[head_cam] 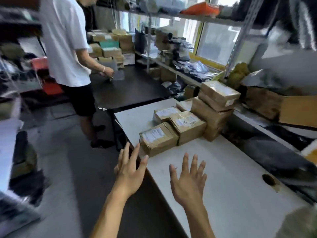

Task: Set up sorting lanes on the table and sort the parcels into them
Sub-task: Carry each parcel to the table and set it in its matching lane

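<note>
Your left hand [130, 170] reaches out with fingers spread and straight, holding nothing, its fingertips just short of the near corner of the nearest parcel [158, 139]; your right hand [188, 180] hovers over the white table [231, 194], likewise splayed and empty.

Well to the left, a second person in a white shirt [63, 40] bends over a dark table [130, 88] by the shelving, busy with something too blurred to name.

The parcels are bunched at the far end of the white table: the nearest one, label up, lies flat with its long axis running from near-left to far-right, one short end facing your left hand. Just beside it and touching sits a taller taped box [188, 126], another flat one [167, 113] behind it, and to the right a stack of boxes [215, 107] rises against the shelf [260, 121].

The risks, as they look from here: the nearest parcel sits close to the table's left edge, so a sideways push from your right hand could send it to the floor. Because the boxes touch, dragging one may pull its neighbour askew. The top box on the stack sits skewed to those below and could slide off if the pile is jarred. No lanes are marked out yet, so parcels moved now may end up mixed.
</note>
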